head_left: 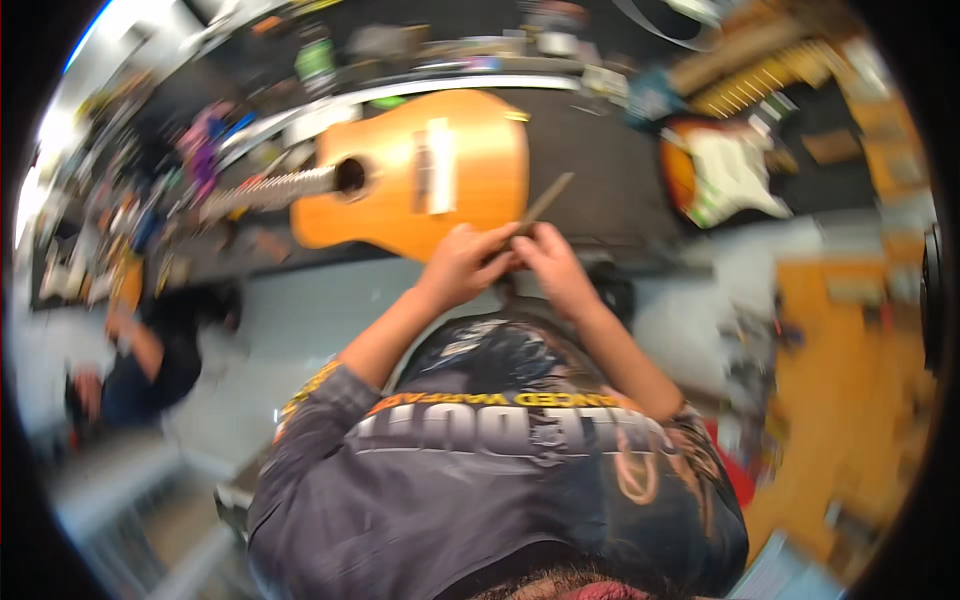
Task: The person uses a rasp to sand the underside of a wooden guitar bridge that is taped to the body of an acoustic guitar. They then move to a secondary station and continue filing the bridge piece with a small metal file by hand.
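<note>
My left hand (468,264) and my right hand (557,268) meet just in front of the bench edge, fingers closed. Between their fingertips is a thin, flat, grey-brown strip (552,194) that slants up to the right. Its lower end is hidden by the fingers, and blur hides its exact kind. Beyond my left hand an acoustic guitar (480,150) lies face up, its neck (270,190) pointing left. A pale strip (440,165) crosses the top near the dark bridge. The guitar's lower edge comes close to my left fingers.
The black bench (600,170) bears a sunburst electric guitar body (690,150) with a white pickguard (728,170) at right. Blurred tools and a green bottle (315,60) stand along the back. Another person (150,360) works at the far left. Wooden surfaces (840,370) lie at right.
</note>
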The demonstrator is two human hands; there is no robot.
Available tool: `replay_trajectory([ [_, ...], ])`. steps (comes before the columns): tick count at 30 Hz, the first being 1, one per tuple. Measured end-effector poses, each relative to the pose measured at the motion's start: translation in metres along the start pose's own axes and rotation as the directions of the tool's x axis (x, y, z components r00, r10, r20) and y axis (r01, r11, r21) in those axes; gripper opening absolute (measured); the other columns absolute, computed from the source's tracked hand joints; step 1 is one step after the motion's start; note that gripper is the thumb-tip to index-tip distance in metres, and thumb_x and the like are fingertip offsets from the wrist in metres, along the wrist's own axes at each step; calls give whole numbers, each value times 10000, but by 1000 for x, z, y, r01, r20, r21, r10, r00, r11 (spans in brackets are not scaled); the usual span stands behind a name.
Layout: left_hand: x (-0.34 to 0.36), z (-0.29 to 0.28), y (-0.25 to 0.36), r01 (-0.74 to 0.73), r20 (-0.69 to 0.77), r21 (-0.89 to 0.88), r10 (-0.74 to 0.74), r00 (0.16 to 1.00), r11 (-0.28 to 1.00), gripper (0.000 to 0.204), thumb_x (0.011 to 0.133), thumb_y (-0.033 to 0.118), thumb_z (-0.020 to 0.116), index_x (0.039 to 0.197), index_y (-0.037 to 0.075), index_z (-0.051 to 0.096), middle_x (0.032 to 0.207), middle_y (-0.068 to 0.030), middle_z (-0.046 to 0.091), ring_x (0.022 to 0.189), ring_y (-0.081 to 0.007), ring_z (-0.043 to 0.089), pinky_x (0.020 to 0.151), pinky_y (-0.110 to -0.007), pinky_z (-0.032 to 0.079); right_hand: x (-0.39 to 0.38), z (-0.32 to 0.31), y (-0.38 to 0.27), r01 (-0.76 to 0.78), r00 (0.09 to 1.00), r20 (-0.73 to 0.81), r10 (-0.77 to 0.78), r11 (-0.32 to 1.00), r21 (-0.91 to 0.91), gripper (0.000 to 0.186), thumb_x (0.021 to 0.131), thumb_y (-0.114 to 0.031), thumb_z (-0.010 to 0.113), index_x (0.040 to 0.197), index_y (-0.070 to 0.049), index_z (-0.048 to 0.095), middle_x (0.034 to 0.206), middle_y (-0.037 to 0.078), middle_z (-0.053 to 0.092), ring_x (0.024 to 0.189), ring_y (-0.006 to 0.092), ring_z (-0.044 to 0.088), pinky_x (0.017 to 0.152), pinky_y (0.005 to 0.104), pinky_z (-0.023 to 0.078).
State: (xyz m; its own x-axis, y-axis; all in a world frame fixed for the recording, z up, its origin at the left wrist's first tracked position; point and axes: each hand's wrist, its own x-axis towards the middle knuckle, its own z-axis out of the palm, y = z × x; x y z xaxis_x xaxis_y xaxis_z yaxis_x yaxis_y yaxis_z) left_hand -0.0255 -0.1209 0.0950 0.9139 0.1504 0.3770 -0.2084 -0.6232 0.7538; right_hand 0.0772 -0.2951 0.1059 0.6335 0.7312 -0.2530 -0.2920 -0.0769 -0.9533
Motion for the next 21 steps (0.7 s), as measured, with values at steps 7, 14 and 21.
replay_trajectory([
  [7,-3,51,61,-359,300,-121,379,875,926,496,901,197,837,1368,78,722,814,-96,722,730,-271,666,774,-410,467,-135,-17,30,127,859,-490,-151,989,-81,264,1104,-235,650,1216,1,622,1048,75,699,916,160,697,817,336,601],
  [14,-19,86,80,-361,616,-41,308,725,932,508,944,230,768,1424,89,678,1114,-112,698,1117,-306,654,935,-449,482,-216,-136,74,-143,385,-908,-165,961,-235,257,1129,-265,576,1168,-11,556,960,105,703,784,201,737,729,362,580],
  [21,-72,46,11,49,729,267,-235,643,963,432,936,218,766,1345,82,733,1067,-160,753,1013,-368,734,903,-491,557,-226,-292,71,-624,-46,-887,-460,707,-334,240,1106,-289,571,1199,-68,566,1236,209,636,1080,468,683,878,591,543],
])
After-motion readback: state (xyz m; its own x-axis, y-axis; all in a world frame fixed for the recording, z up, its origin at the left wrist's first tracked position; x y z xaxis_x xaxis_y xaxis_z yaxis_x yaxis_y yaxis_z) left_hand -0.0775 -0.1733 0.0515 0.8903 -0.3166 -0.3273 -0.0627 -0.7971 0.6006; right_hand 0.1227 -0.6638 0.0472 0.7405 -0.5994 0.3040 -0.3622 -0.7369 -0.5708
